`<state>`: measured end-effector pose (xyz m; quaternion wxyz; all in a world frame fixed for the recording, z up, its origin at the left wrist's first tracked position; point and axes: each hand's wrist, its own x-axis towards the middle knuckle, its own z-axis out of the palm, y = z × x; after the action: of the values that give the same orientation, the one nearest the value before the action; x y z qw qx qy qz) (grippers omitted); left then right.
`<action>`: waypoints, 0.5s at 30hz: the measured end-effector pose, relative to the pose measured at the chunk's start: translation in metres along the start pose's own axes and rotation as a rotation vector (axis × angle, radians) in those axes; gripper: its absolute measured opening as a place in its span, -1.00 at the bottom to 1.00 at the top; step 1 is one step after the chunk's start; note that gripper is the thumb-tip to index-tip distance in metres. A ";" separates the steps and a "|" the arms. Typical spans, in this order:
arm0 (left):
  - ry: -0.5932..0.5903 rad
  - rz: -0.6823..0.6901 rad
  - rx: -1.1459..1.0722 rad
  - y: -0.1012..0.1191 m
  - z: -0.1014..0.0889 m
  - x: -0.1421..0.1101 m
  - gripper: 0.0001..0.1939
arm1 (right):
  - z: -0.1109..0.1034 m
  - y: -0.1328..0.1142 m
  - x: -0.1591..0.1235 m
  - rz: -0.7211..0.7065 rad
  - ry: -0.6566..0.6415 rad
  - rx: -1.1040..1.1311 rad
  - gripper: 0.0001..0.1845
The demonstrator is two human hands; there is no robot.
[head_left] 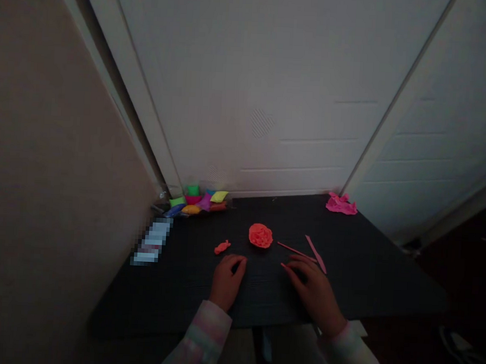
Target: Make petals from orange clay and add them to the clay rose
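An orange-red bowl-shaped piece of modelling clay (260, 235), filled with small crumpled bits, sits mid-table. My left hand (227, 281) rests on the table in front of it, thumb and index finger pinched together; whatever may be between them is too small to make out. Just beyond that hand lies a small lump of orange clay (222, 247). My right hand (313, 289) is closed, with a tiny piece of orange-red clay (283, 265) at its thumb and fingertips. Close behind its fingers lie a thin pink stick (296, 251) and a pink clay knife (316, 255).
Several colourful clay packets (193, 204) lie in clear plastic at the back left of the dark table (368, 275). A blurred-out pale item (153, 242) is at the left edge. Crumpled pink material (342, 204) lies at the back right, against white panels (272, 86).
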<state>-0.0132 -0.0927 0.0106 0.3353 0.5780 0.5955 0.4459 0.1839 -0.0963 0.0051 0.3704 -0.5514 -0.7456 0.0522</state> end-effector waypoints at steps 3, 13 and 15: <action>-0.012 -0.039 -0.109 0.016 0.002 -0.007 -0.76 | -0.010 -0.024 0.003 -0.039 0.004 0.128 -0.76; -0.369 -0.420 -1.109 0.071 -0.004 -0.049 -0.69 | -0.041 -0.068 -0.005 -0.147 0.029 0.416 -0.89; -0.399 -0.434 -1.177 0.074 -0.002 -0.055 -0.73 | -0.044 -0.070 -0.008 -0.168 0.026 0.436 -0.88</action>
<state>0.0194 -0.1519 0.0730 0.7817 0.2366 0.2816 0.5036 0.1571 -0.1444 0.0670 0.4935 -0.3951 -0.7550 0.1742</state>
